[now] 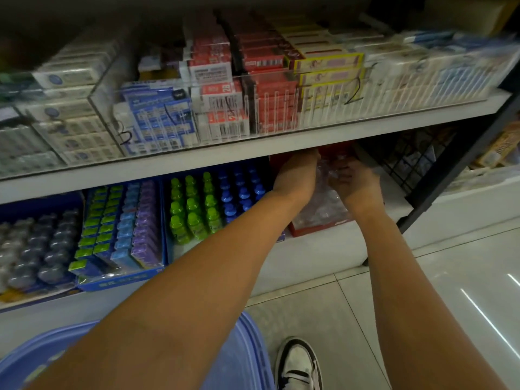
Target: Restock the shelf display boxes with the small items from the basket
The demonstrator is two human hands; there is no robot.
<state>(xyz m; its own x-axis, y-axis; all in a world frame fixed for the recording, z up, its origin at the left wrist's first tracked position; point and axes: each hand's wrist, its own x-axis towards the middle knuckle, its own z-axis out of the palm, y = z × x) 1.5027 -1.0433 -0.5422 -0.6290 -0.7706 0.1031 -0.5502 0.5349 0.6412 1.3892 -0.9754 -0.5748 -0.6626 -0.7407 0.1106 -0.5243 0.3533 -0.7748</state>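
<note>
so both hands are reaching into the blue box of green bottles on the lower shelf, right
Not quite. The head view shows the left hand and the right hand reaching into the red box on the lower shelf, to the right of the green bottles.

Left forearm and right forearm: bare along the full visible length. Left hand and right hand: bare; finger detail is blurred. Footwear: one shoe visible, a low-top lace-up sneaker. Upper: white, with grey scuffing on the toe. Collar trim: black. Side: one black stripe. Laces: white.
</note>
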